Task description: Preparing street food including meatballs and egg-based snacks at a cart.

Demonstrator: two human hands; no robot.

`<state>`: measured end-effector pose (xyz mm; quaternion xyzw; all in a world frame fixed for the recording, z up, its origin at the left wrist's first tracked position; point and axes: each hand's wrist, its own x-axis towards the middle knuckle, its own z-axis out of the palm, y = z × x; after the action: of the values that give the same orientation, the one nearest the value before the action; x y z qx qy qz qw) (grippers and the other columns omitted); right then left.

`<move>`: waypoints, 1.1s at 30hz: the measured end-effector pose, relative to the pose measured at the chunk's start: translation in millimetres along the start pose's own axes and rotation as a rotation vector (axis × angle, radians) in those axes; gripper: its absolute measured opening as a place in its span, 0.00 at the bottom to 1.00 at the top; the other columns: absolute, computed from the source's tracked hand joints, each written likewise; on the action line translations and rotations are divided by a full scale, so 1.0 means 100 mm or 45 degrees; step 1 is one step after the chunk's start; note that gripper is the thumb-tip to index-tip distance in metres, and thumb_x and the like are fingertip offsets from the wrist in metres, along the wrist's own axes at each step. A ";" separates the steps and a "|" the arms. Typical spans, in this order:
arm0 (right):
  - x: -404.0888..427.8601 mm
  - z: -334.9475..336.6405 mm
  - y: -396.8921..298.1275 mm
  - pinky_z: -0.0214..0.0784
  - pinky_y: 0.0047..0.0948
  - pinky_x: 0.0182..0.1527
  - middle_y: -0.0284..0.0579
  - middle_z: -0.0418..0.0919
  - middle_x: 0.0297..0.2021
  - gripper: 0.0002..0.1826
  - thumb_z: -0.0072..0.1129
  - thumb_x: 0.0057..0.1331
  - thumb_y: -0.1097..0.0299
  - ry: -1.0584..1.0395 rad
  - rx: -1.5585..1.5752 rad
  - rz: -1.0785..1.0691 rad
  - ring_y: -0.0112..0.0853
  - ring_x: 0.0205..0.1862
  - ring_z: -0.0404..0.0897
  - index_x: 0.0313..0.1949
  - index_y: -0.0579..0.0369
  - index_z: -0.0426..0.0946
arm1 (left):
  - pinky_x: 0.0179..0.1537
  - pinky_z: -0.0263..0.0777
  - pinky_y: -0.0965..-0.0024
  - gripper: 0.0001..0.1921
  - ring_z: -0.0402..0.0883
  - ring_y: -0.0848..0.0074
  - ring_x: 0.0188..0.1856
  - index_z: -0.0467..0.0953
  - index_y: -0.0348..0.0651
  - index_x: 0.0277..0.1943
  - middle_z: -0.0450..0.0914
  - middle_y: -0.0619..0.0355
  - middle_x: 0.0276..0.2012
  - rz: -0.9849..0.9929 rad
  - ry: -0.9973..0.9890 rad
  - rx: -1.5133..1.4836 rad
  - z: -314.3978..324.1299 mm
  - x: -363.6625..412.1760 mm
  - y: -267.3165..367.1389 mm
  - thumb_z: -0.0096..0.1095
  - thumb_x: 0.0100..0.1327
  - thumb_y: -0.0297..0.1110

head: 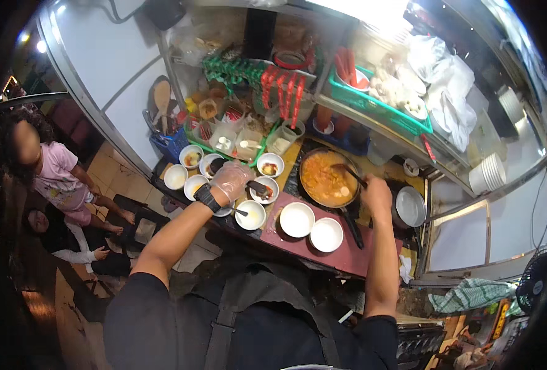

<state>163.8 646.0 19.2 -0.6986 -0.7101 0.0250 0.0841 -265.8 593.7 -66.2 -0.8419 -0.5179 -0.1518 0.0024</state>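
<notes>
My left hand (232, 179), in a clear plastic glove, grips a dark object (257, 187) whose ends show on both sides of the fist; its kind is unclear. Around and below it stand small white bowls, one with dark red seasoning (268, 193) and one holding a spoon in pale contents (250, 215). My right hand (377, 196) is closed on the handle of a dark cooking spoon (353, 173). The spoon's head dips into orange, soupy food (325, 181) in a round black frying pan (303, 190).
Two white bowls (297, 219) stand on a reddish board (282, 245) by the pan handle (353, 229). A metal pot (410, 206) is at right. Behind are a green basket of containers (218, 147) and a shelf with a green tray (384, 104). Two people (56, 175) are at left.
</notes>
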 end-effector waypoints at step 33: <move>-1.28 0.24 -0.30 0.74 0.52 0.51 0.61 0.83 0.46 0.15 0.62 0.64 0.77 0.130 0.221 0.213 0.58 0.51 0.82 0.51 0.62 0.77 | 0.69 0.63 0.44 0.15 0.76 0.56 0.64 0.85 0.47 0.42 0.81 0.55 0.52 0.275 0.126 -0.055 0.45 -0.72 0.24 0.66 0.50 0.38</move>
<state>131.2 520.0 -10.9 -0.7459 -0.6393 0.0578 0.1780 -263.5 527.4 -123.8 -0.8840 -0.4201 -0.2033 0.0262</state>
